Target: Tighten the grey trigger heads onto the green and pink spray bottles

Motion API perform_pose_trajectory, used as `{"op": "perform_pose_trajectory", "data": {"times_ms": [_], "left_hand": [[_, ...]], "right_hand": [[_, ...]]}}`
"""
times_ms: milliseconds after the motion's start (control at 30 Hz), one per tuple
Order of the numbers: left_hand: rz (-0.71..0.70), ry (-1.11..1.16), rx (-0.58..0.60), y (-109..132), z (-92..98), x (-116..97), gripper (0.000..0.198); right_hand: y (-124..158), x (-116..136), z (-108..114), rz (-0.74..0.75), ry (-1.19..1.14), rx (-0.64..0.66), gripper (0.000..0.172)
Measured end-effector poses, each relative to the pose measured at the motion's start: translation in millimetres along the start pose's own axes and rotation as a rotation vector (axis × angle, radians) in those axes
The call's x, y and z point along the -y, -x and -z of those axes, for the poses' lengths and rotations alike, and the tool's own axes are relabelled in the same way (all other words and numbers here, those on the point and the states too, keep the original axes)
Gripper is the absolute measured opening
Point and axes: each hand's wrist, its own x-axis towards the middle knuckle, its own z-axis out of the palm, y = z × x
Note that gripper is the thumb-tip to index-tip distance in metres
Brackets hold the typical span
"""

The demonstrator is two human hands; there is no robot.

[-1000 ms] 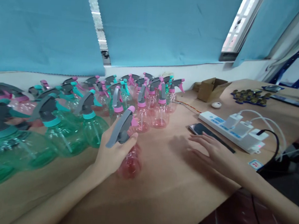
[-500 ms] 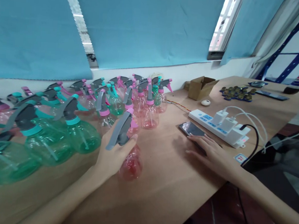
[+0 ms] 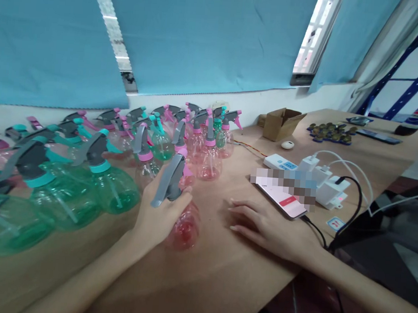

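Observation:
My left hand (image 3: 160, 212) is wrapped round the neck of a pink spray bottle (image 3: 186, 229) with a grey and pink trigger head. The bottle stands upright on the table (image 3: 218, 276); its far side and part of the neck are behind my fingers. My right hand (image 3: 264, 227) rests low over the table, fingers stretched out and apart, holding nothing. Just beyond it lies a phone (image 3: 284, 200) with its screen lit and a cable plugged into its near end. Part of the screen is blurred out.
Several green spray bottles (image 3: 115, 190) and pink spray bottles (image 3: 210, 164) crowd the left and back. A white power strip (image 3: 278, 162) with chargers lies beyond the phone. Farther off are an earbud case (image 3: 287, 145), a cardboard box (image 3: 281, 126) and a heap of small round pieces (image 3: 330, 132).
My right hand has moved off the phone, left and toward me. The phone's dark screen is now lit. My left hand stays on the pink spray bottle.

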Motion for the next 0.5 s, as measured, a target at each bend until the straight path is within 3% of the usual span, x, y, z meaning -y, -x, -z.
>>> {"op": "perform_pose_trajectory", "data": {"times_ms": [100,200,500], "left_hand": [[-0.015,-0.03,0.016,-0.4,1.0,5.0,0.028],[-0.009,-0.073,0.017,-2.5,3.7,10.3,0.025],[-0.011,-0.118,-0.006,-6.9,7.9,17.1,0.016]], "right_hand": [[-21.7,5.9,-8.7,0.108,-0.125,-0.012,0.035],[-41.0,9.4,-20.9,0.126,-0.174,-0.018,0.039],[-77.5,18.7,-45.4,0.277,-0.127,-0.053,0.039]]}}
